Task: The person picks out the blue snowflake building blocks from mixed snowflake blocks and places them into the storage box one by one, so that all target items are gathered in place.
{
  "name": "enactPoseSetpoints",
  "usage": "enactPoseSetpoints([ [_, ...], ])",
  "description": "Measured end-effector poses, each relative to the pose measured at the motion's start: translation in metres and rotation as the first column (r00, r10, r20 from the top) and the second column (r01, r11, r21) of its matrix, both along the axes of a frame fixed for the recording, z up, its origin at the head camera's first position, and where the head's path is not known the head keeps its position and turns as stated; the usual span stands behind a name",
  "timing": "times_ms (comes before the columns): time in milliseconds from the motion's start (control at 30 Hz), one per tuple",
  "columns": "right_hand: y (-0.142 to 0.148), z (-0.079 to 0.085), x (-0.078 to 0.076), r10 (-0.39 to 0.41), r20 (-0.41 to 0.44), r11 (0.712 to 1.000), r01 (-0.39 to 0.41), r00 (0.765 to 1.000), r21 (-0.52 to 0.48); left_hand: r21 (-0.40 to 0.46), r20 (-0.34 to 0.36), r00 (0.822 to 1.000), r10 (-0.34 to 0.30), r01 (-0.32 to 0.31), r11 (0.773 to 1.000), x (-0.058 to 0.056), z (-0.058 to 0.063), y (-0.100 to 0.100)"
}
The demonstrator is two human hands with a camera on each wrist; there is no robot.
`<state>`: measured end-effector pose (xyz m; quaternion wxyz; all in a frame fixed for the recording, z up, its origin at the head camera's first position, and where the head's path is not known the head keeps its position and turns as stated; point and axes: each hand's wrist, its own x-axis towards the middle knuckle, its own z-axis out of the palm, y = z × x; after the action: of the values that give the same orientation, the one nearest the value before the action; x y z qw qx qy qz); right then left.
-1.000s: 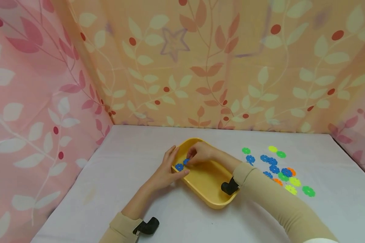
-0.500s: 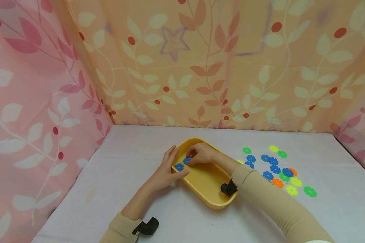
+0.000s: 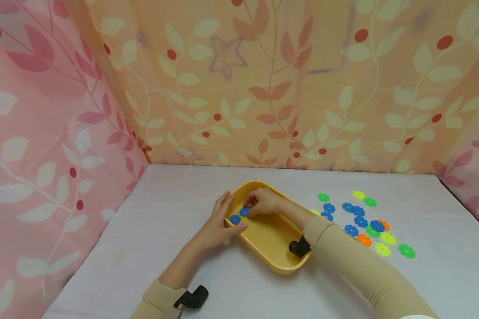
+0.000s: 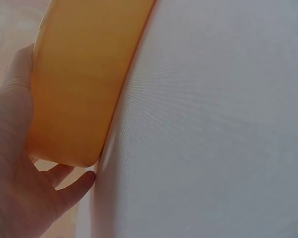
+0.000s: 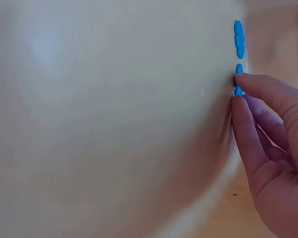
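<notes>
A yellow plastic tray (image 3: 273, 241) lies slantwise on the table in the head view. My left hand (image 3: 216, 228) holds its left end, thumb at the near rim and fingers spread along the outside. In the left wrist view the tray's outer wall (image 4: 84, 84) fills the space beside that hand. My right hand (image 3: 265, 201) reaches inside and pinches a blue notched plastic disc (image 3: 244, 212) between thumb and fingertips. Another blue notched disc (image 3: 235, 219) lies beside it in the tray. The right wrist view shows both edge-on: the pinched disc (image 5: 239, 69) and the other disc (image 5: 239, 39).
Right of the tray, notched discs lie scattered on the white tablecloth (image 3: 175, 190): several blue (image 3: 351, 230), green (image 3: 406, 251), yellow (image 3: 382, 249) and orange (image 3: 364, 240) ones. Some overlap. Patterned curtains (image 3: 279, 88) stand behind and at the sides.
Over the last second both hands and the tray stay almost where they were. The right forearm shifts slightly, showing more of the scattered discs beside it.
</notes>
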<state>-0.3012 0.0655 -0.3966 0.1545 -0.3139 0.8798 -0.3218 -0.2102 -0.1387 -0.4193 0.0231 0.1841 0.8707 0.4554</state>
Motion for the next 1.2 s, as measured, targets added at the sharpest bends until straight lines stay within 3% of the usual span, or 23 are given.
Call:
enactPoseSetpoints([
  [167, 0.005, 0.009, 0.000, 0.009, 0.019, 1.000, -0.009, 1.000, 0.007, 0.002, 0.003, 1.000, -0.006, 0.006, 1.000, -0.001, -0.001, 0.003],
  [300, 0.010, 0.025, 0.001, 0.013, -0.014, 1.000, -0.014, 1.000, -0.013, 0.001, -0.001, 1.000, -0.004, 0.004, 1.000, -0.002, -0.002, 0.003],
  [433, 0.023, 0.046, 0.007, -0.004, -0.019, 0.995, 0.002, 1.000, -0.098, -0.008, -0.002, 1.000, -0.004, 0.004, 1.000, -0.003, -0.002, 0.003],
  [633, 0.061, 0.065, 0.024, -0.096, 0.110, 0.956, 0.122, 0.989, -0.267, -0.017, -0.017, 1.000, -0.010, 0.010, 1.000, -0.003, -0.001, 0.002],
  [900, 0.126, 0.057, 0.051, -0.281, 0.202, 0.886, 0.334, 0.938, -0.320, -0.006, -0.040, 0.999, -0.020, 0.020, 1.000, -0.002, 0.000, -0.001],
  [1200, 0.196, 0.033, 0.085, -0.375, 0.264, 0.875, 0.434, 0.889, -0.216, 0.000, -0.014, 1.000, -0.023, 0.023, 1.000, -0.001, 0.000, -0.002],
])
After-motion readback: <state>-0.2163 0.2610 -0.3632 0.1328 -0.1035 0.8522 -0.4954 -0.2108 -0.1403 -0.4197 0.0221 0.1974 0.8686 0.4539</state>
